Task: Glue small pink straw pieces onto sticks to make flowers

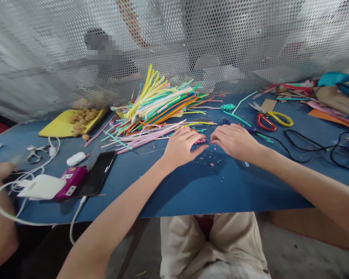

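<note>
On the blue table [174, 193], my left hand [184, 146] curves around a small pink piece [200, 141], its thumb and fingers apart on either side of it. Just to the right, my right hand [232, 140] has its fingers bent together, with its fingertips near the piece; whatever they pinch is too small to make out. Small pink and pale scraps [212, 164] lie below the hands. Behind my left hand is a large heap of coloured fuzzy stems [163, 104], with pink stems [151, 137] in front of it.
Red-and-yellow scissors [275, 116], a teal piece [227, 107] and black cables [305, 145] lie to the right. A phone [100, 172], power strip [71, 182], white charger [46, 186] and yellow mat [56, 124] are left. Another person's arm [0, 217] rests at the left edge.
</note>
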### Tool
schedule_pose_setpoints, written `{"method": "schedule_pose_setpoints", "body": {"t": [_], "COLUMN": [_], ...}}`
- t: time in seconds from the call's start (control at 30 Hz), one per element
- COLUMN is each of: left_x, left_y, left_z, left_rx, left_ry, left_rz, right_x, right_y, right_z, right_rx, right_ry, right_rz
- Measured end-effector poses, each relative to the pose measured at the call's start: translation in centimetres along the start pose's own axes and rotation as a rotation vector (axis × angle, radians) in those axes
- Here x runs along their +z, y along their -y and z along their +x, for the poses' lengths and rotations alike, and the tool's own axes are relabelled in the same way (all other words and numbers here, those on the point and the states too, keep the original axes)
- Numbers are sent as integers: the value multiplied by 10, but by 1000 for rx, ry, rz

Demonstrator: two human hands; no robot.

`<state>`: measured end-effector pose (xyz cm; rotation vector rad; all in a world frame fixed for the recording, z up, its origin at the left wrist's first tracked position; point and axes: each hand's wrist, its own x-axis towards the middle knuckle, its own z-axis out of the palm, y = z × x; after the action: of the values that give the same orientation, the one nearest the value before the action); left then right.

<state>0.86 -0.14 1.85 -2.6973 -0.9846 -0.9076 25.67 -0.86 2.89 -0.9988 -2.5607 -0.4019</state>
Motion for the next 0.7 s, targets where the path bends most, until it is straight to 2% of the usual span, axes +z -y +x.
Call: {"method": "schedule_pose_setpoints", "body": {"t": [0.13, 0.33, 0.53, 0.7], "left_x": [7, 16, 14, 12], "left_y": [-7, -5, -5, 0], "left_z": [0, -4, -5, -5], "left_rx": [14, -57, -81, -170], "left_ry": [33, 54, 49, 70], "left_rz": [11, -56, -31, -28], "right_x": [-4, 6, 10, 10], "right_y": [5, 8, 3, -8], "right_z": [4, 5, -4, -7], "right_rx": [-11, 20, 132, 244], "right_ry": [-12, -19, 9, -19], "right_rz": [20, 158, 411, 554]}}
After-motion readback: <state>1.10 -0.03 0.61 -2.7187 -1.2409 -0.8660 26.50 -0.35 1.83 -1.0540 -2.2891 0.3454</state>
